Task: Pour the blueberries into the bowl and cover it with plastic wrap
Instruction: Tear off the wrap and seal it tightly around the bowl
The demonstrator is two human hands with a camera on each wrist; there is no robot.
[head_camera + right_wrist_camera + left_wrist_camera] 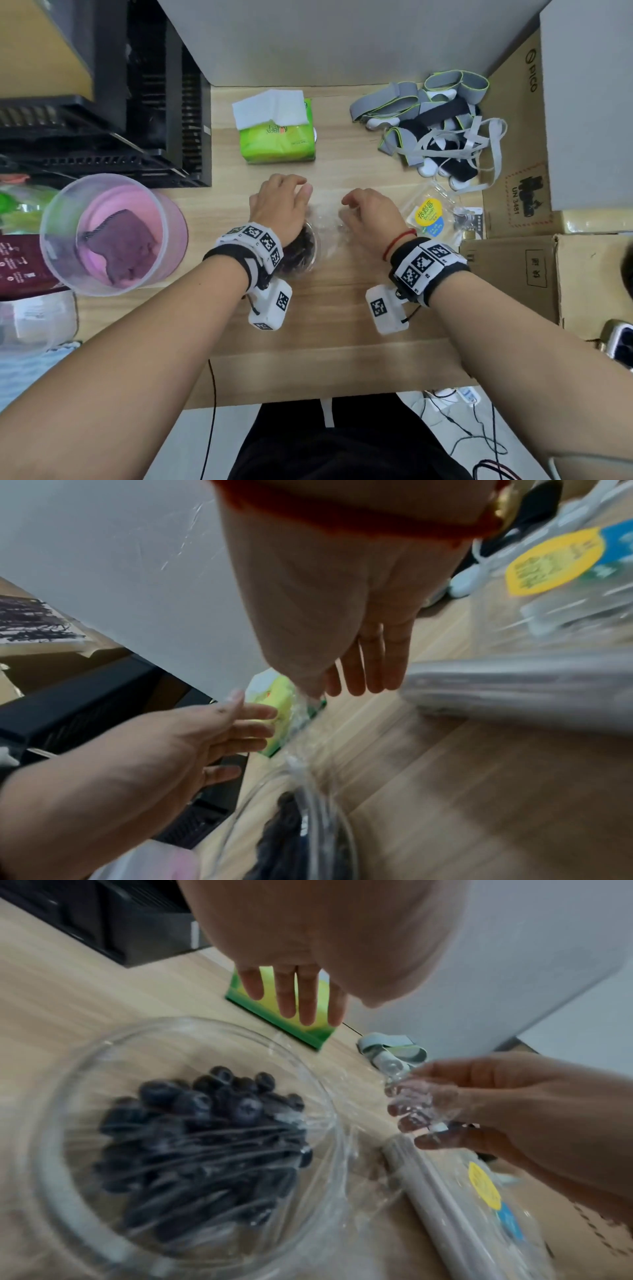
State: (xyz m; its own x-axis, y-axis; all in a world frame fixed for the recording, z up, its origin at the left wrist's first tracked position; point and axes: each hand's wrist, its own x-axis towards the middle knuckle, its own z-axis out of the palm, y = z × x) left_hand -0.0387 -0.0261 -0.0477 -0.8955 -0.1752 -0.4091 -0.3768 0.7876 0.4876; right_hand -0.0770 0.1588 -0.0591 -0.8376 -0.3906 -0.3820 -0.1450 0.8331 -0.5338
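While the blueberries [205, 1139] are sitting in the bowl [301, 1069] mid-bench, the right hand [370, 212] is pinching plastic wrap [411, 1096]; the left hand [281, 205] is hovering, fingers relaxed.

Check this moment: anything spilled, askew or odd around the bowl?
No spill: the blueberries all sit inside the glass bowl. The plastic wrap looks bunched and wrinkled at the bowl's right side, not stretched flat over the rim.

blueberries [205, 1139] in wrap-draped glass bowl [85, 1056]
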